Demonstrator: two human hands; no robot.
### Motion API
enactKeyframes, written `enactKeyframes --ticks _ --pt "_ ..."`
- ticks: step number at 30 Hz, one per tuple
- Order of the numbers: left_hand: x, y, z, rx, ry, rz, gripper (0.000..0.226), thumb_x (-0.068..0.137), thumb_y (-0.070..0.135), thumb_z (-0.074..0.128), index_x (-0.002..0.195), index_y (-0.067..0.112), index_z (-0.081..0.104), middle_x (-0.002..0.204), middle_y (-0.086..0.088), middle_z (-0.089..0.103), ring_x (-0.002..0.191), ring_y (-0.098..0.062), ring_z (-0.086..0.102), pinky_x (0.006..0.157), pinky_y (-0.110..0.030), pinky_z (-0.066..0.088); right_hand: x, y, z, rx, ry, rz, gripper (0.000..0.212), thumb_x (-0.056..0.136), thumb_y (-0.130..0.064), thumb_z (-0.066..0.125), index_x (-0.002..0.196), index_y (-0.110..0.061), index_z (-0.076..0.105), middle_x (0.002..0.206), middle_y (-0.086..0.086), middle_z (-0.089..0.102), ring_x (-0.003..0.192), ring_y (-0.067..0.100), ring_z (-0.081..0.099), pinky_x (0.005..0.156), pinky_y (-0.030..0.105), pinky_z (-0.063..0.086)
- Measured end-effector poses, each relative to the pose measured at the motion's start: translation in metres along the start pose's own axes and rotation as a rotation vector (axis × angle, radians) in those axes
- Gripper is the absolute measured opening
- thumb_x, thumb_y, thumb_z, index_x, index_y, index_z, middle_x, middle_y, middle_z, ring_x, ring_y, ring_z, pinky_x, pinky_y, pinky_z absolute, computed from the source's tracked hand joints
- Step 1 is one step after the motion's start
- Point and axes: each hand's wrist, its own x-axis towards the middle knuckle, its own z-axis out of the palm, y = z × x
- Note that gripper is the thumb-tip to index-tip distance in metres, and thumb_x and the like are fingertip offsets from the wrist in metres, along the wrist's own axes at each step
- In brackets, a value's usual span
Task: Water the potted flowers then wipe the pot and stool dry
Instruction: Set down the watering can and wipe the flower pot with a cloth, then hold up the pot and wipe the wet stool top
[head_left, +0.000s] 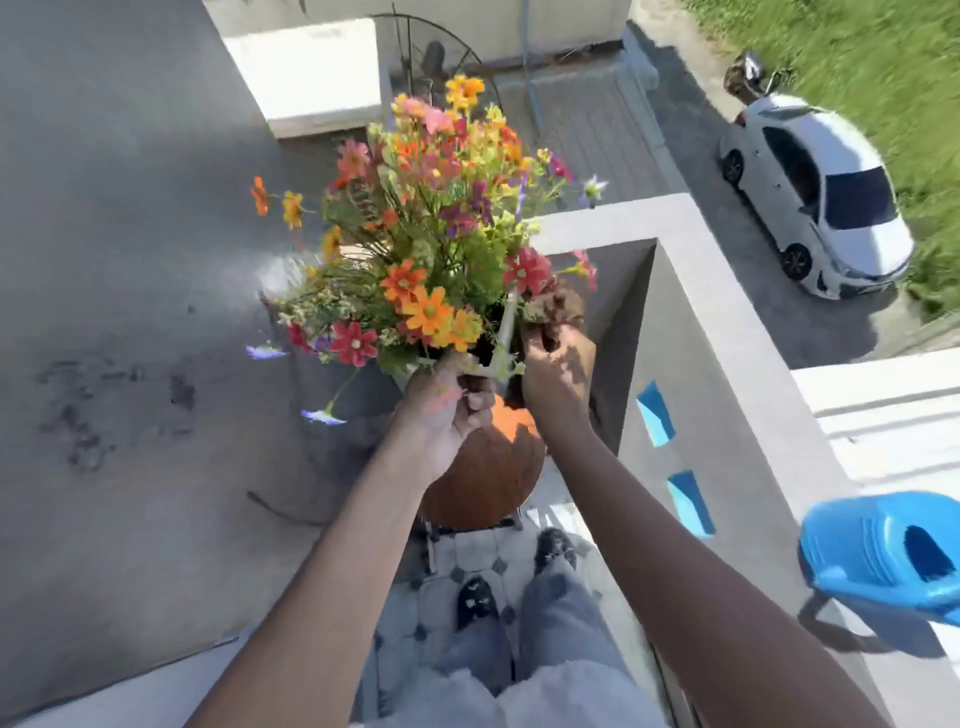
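A bunch of orange, red, yellow and purple flowers (431, 223) rises from a pot whose grey rim (404, 373) only just shows behind my hands. The pot stands on a round orange-brown stool (488, 478) by the balcony's corner. My left hand (447, 410) is closed in a fist around the flower stems at the pot's near edge. My right hand (558, 374) pinches a brownish clump of flowers (556, 306) on the pot's right side. A pale stem (506, 332) stands between both hands. A blue watering can (883, 551) rests on the ledge to the right.
The grey balcony wall (691, 332) runs along the right, with a long drop beyond it to a street and a white car (821, 192). A grey house wall (130, 260) fills the left. My feet (478, 597) stand on patterned tiles just behind the stool.
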Motion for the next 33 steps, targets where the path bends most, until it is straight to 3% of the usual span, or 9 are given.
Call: enactKeyframes --ticks 4,7,12,14,19,23,26,29,33 --pt "0.039 0.011 -0.014 0.007 0.076 -0.009 0.032 0.101 0.013 0.035 0.071 0.012 0.045 0.056 -0.001 0.044 0.031 -0.006 0.037 0.032 -0.016 0.024 0.004 0.028 0.021 -0.043 0.015 0.013 0.013 0.091 -0.026 0.063 0.097 -0.014 0.064 0.092 0.001 0.068 0.085 0.013 0.062 0.074 0.02 0.048" --pt "0.061 0.004 -0.032 -0.015 0.102 -0.015 0.031 0.098 0.009 0.032 0.07 0.014 0.043 0.049 0.004 0.047 0.033 -0.006 0.037 0.033 -0.016 0.024 0.0 0.046 0.027 -0.115 -0.163 0.05 0.01 0.092 -0.025 0.063 0.098 -0.017 0.066 0.082 -0.009 0.066 0.075 0.008 0.061 0.069 0.021 0.044" --pt "0.09 0.005 -0.051 -0.074 0.189 -0.036 0.031 0.096 0.008 0.03 0.068 0.017 0.039 0.049 0.003 0.041 0.033 -0.008 0.034 0.034 -0.014 0.022 0.027 0.103 0.052 -0.327 -0.282 0.1 0.035 0.092 -0.042 0.051 0.102 -0.014 0.068 0.097 0.001 0.067 0.095 0.022 0.061 0.083 0.028 0.042" --pt "0.097 0.007 -0.054 -0.075 0.212 -0.015 0.03 0.097 0.009 0.031 0.07 0.015 0.042 0.05 0.001 0.044 0.033 -0.008 0.036 0.033 -0.016 0.024 0.024 0.116 0.066 -0.351 -0.308 0.177 0.027 0.094 -0.033 0.058 0.103 -0.01 0.068 0.095 0.004 0.066 0.087 0.017 0.056 0.08 0.029 0.041" --pt "0.118 0.018 -0.062 -0.034 0.247 0.034 0.028 0.099 0.014 0.029 0.074 0.015 0.042 0.045 0.004 0.047 0.034 -0.007 0.038 0.033 -0.017 0.025 -0.001 0.137 0.123 -0.37 -0.522 -0.111 0.022 0.081 0.001 0.064 0.102 0.0 0.068 0.098 0.017 0.063 0.087 0.025 0.057 0.074 0.024 0.04" --pt "0.129 0.029 -0.061 -0.043 0.275 0.097 0.029 0.1 0.017 0.029 0.073 0.015 0.041 0.045 0.003 0.049 0.033 -0.007 0.041 0.033 -0.017 0.026 -0.025 0.176 0.162 -0.641 -0.883 -0.501 0.049 0.086 0.0 0.058 0.134 -0.008 0.056 0.121 0.017 0.052 0.112 0.035 0.049 0.077 0.039 0.051" --pt "0.136 0.036 -0.06 -0.095 0.25 0.094 0.032 0.101 0.016 0.027 0.072 0.013 0.041 0.042 0.003 0.048 0.031 -0.008 0.041 0.032 -0.015 0.026 -0.026 0.208 0.162 -0.829 -0.984 -0.682 0.046 0.088 -0.008 0.047 0.133 -0.01 0.057 0.118 0.015 0.052 0.106 0.034 0.045 0.073 0.044 0.054" --pt "0.143 0.038 -0.064 -0.074 0.259 0.087 0.036 0.101 0.017 0.027 0.069 0.012 0.043 0.042 0.002 0.049 0.032 -0.008 0.04 0.033 -0.016 0.025 -0.016 0.23 0.154 -0.923 -0.912 -0.798 0.043 0.086 -0.021 0.055 0.129 -0.018 0.06 0.121 0.009 0.052 0.103 0.031 0.045 0.074 0.042 0.05" --pt "0.147 0.038 -0.069 -0.041 0.261 0.081 0.037 0.101 0.018 0.026 0.07 0.012 0.045 0.043 0.003 0.048 0.034 -0.007 0.039 0.035 -0.018 0.024 0.051 0.241 0.121 -0.981 -0.622 -0.626 0.042 0.091 -0.03 0.052 0.133 -0.031 0.055 0.134 0.006 0.045 0.121 0.031 0.036 0.092 0.046 0.044"
